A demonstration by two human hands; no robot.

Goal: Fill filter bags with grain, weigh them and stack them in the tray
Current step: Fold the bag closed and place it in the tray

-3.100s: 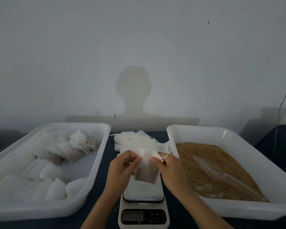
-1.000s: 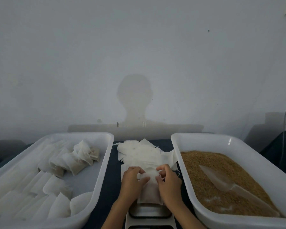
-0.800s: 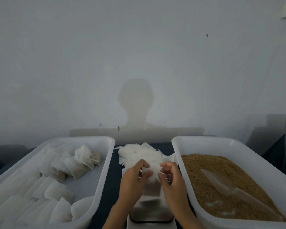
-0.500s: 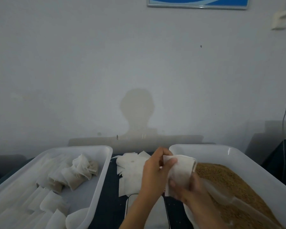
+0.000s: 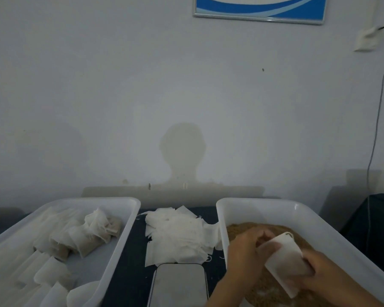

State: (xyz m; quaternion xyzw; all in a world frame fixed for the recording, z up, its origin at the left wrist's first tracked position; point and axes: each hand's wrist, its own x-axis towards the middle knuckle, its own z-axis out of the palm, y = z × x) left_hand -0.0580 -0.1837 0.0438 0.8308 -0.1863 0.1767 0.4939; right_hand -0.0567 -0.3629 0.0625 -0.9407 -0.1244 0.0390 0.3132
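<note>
Over the right-hand tray (image 5: pixel 262 203) of brown grain (image 5: pixel 237 228), both hands hold one white filter bag (image 5: pixel 285 261) tilted above the grain: right hand (image 5: pixel 319 275) grips its lower side w/ curled fingers, left hand (image 5: pixel 247 249) pinches the upper edge near the opening. Between the 2 trays lies a loose heap of empty filter bags (image 5: pixel 175 235) on the dark table, w/ the scale's bare platform (image 5: pixel 180 284) just in front of it. Left tray (image 5: pixel 129 201) holds filled bags (image 5: pixel 84 235), some piled at the back & others in rows nearer the camera
</note>
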